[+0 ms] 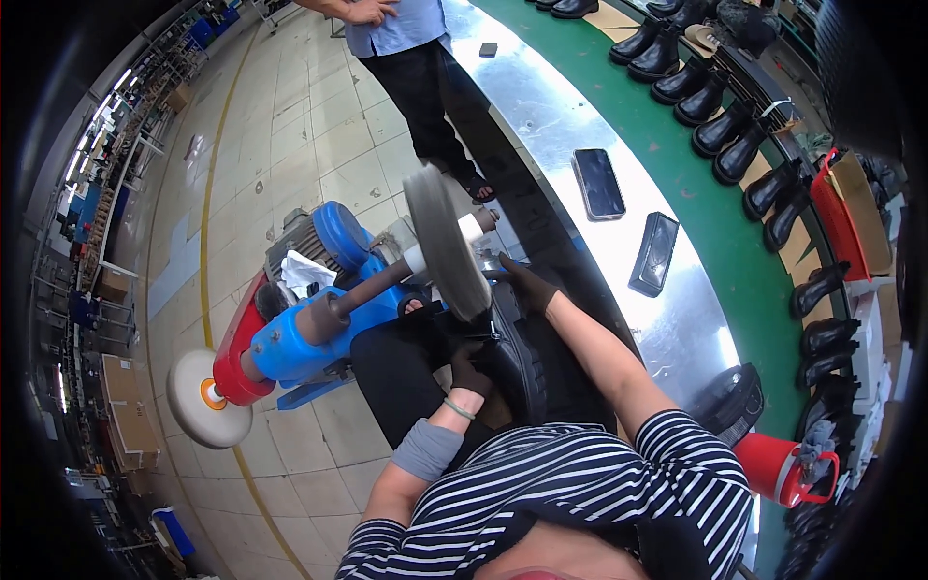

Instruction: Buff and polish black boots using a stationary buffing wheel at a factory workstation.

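A black boot (520, 360) lies between my two hands, its ridged sole edge facing right. My left hand (469, 375), in a dark glove, is closed around the near part of the boot. At its far end my right hand (527, 285), also dark-gloved, grips the boot; some of its fingers are hidden. Right by the boot is the grey buffing wheel (437, 242), blurred at its rim as if spinning. Whether boot and wheel touch is hard to tell. The wheel sits on the shaft of a blue and red polishing machine (290, 333).
A pale second wheel (205, 398) is on the machine's left end. On the metal bench (541, 116) to my right lie a phone (599, 184) and a black case (654, 253). Black boots (730, 135) line the green conveyor (667, 145). A red jug (778, 469) stands near my right elbow. Another person (401, 77) stands ahead.
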A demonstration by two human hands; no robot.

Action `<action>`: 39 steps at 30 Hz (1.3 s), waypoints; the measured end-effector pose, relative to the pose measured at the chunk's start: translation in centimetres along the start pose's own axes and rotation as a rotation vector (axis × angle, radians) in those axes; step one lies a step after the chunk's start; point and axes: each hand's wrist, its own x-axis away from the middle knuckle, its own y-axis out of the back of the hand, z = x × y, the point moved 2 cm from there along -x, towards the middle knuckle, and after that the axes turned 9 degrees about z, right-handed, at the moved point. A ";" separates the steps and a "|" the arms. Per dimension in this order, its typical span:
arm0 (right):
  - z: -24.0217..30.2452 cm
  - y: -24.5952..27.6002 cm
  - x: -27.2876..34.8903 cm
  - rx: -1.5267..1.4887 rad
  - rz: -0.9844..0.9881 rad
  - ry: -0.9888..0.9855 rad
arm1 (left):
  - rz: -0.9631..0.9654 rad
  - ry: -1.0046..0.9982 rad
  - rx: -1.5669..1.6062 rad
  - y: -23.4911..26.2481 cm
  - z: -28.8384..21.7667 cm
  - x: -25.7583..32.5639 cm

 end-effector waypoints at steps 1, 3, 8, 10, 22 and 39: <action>0.2 -1.4 0.8 0.020 0.015 0.013 | -0.007 -0.001 0.003 0.1 0.0 0.1; -0.4 4.1 1.8 0.197 -0.017 0.224 | 0.212 0.195 0.826 -2.6 -1.2 -1.4; 0.7 1.6 3.8 0.071 0.000 0.354 | 0.155 0.339 1.097 -3.3 -5.7 -3.5; 1.1 1.0 5.2 0.011 0.028 0.355 | 0.073 0.500 1.388 -3.6 -7.1 -4.4; 1.2 -5.5 15.4 1.096 -0.831 0.674 | 0.400 0.355 1.497 -7.5 -9.8 -3.7; -4.0 -12.0 15.7 2.243 -0.706 0.608 | 0.836 -0.147 1.274 -4.1 8.6 -10.8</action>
